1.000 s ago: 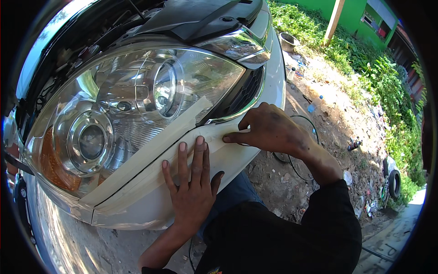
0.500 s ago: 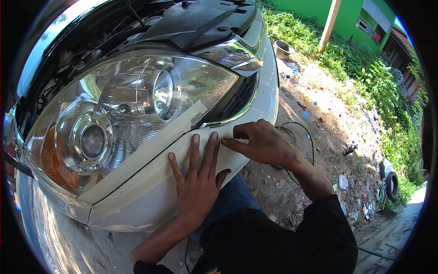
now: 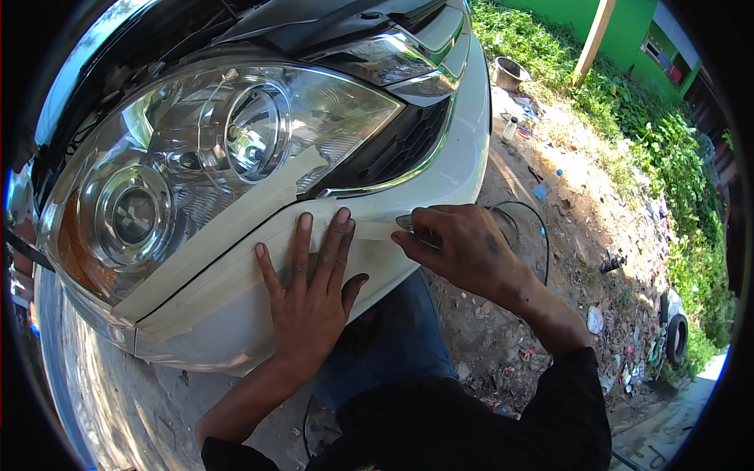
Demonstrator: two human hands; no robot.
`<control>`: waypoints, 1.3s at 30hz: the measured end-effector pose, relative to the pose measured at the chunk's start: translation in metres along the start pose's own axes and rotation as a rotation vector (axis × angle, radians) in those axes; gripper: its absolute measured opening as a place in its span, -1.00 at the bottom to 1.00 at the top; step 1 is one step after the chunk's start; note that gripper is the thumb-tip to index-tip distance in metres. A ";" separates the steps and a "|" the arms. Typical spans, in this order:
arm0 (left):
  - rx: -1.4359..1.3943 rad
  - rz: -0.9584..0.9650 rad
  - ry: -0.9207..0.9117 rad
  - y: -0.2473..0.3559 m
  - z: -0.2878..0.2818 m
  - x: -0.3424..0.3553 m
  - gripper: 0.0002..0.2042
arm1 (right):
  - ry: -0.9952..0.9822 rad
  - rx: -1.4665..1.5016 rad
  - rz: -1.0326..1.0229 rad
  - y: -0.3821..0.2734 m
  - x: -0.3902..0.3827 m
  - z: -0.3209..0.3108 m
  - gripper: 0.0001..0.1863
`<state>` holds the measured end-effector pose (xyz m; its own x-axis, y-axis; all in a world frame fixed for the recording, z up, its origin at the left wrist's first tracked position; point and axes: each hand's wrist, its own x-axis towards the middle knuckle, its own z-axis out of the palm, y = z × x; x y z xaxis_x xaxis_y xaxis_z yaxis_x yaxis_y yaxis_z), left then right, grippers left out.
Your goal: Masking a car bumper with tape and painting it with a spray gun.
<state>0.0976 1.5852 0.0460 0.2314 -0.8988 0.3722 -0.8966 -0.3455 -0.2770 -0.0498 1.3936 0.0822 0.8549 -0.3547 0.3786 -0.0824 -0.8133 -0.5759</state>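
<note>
Cream masking tape point(image 3: 224, 224) runs along the lower edge of a clear car headlight point(image 3: 184, 161). More tape lies below the dark seam on the white bumper point(image 3: 236, 326). Fingers spread, my left hand point(image 3: 310, 306) lies flat over this lower tape. To its right, my right hand point(image 3: 479, 247) pinches the end of a pale tape strip point(image 3: 375, 231) that stretches from beside the left fingertips. A small greyish piece shows at the right fingertips; its kind is unclear. The far ends of the fingers partly hide the strip.
A black grille section point(image 3: 393, 149) with chrome trim adjoins the headlight. On the dirt to the right lie a hose point(image 3: 546, 235), a plastic bottle point(image 3: 550, 184), a dark bottle point(image 3: 613, 261), a bucket point(image 3: 510, 74) and a tyre point(image 3: 676, 335). A wooden post point(image 3: 594, 43) stands behind.
My right hand has drawn a little away from the left, and a longer stretch of tape shows between them. The left hand stays flat on the bumper. The whole view has shifted slightly.
</note>
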 end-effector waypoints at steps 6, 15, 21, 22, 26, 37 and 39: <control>-0.023 0.002 0.002 0.006 -0.001 0.002 -0.29 | -0.212 -0.306 0.279 0.012 0.020 -0.009 -0.56; -0.131 -0.043 0.074 0.022 -0.004 0.010 -0.24 | -0.083 -0.247 0.189 -0.009 0.026 0.006 -0.79; -0.058 0.060 0.042 0.036 0.015 0.014 -0.30 | 0.005 -0.218 0.369 -0.025 0.023 0.018 -0.82; -0.030 0.074 0.060 0.034 0.018 0.013 -0.31 | 0.008 -0.206 0.483 -0.029 0.023 0.020 -0.81; 0.065 0.092 0.109 0.035 0.019 0.013 -0.36 | 0.122 -0.198 0.502 -0.027 0.015 0.031 -0.86; 0.135 0.097 0.206 0.034 0.025 0.021 -0.45 | 0.353 -0.187 0.535 -0.015 0.002 0.057 -0.83; 0.138 0.093 0.214 0.034 0.027 0.020 -0.43 | 0.405 -0.195 0.566 -0.016 0.000 0.063 -0.83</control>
<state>0.0822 1.5480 0.0202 0.0518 -0.8563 0.5139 -0.8467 -0.3105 -0.4320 -0.0162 1.4360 0.0456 0.4000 -0.8584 0.3213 -0.5789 -0.5084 -0.6375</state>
